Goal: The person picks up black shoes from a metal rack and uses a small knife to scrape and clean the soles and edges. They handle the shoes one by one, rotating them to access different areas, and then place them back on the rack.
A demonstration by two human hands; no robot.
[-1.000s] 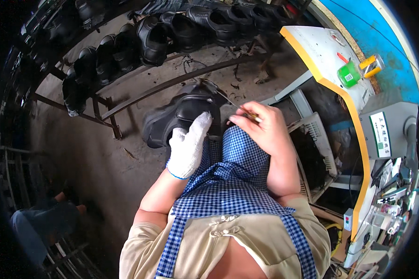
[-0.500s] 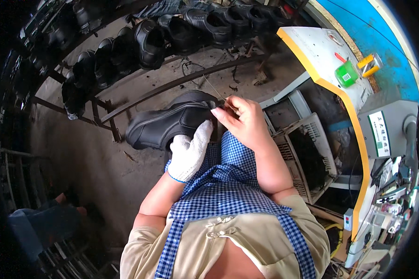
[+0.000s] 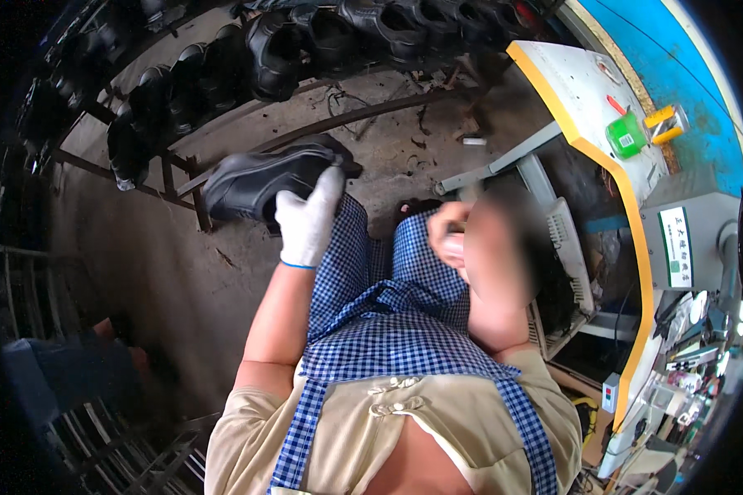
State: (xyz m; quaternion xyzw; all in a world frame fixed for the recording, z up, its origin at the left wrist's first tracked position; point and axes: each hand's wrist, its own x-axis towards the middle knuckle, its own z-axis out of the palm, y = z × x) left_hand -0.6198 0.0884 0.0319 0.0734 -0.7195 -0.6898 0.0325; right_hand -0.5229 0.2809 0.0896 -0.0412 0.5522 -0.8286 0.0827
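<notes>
My left hand, in a white knitted glove with a blue cuff edge, grips a black shoe from its near side. The gloved thumb lies along the shoe's right end, and the shoe is held above the floor at my left knee. My bare right hand is well apart from the shoe, over my right thigh. Its fingers are curled in, and motion and a dark smear blur the wrist and whatever the fingers hold. A blue checked apron covers my lap.
Ahead, a metal rack carries a row of black shoes. A white table with a yellow edge stands at right, bearing a green container and a grey machine. Under it sits a pale plastic crate.
My right hand has left the shoe and moved right and nearer to me. The thin pointed tool it held no longer shows clearly. The left hand with the shoe has shifted left and farther away.
</notes>
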